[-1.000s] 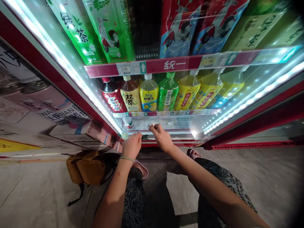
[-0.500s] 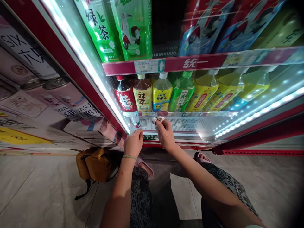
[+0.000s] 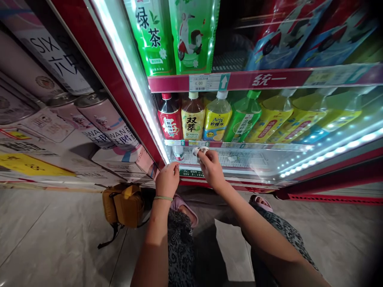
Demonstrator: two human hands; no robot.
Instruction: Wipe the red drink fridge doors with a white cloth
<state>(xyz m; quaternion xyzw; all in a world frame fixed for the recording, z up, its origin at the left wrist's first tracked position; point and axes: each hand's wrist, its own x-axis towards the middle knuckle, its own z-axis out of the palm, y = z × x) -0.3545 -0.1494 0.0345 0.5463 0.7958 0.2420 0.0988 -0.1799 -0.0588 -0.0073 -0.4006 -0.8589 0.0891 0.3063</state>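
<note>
My right hand (image 3: 211, 167) is closed in a pinch on a small white thing (image 3: 199, 150) just above the white wire bottom shelf (image 3: 239, 158) of an open, lit drinks fridge. My left hand (image 3: 166, 180) is closed and rests on the fridge's lower front edge (image 3: 191, 173), with a green band on its wrist. A small bottle with a white cap (image 3: 178, 152) stands at the shelf's left end, close to both hands. Right above the hands stand a red bottle (image 3: 169, 118), a brown tea bottle (image 3: 193, 117) and a yellow lemon drink bottle (image 3: 217, 118).
The red shelf rail (image 3: 269, 79) carries a white price tag (image 3: 206, 82), with large green tea bottles (image 3: 154, 36) above it. A yellow backpack (image 3: 122, 205) lies on the grey floor at the left, below stacked beer cartons (image 3: 89, 131). My legs and sandalled feet (image 3: 260, 201) are below.
The view has shifted so the fridge sits further right and lower. My right hand has lifted the small white thing off the wire shelf; my left hand stays on the lower edge.
</note>
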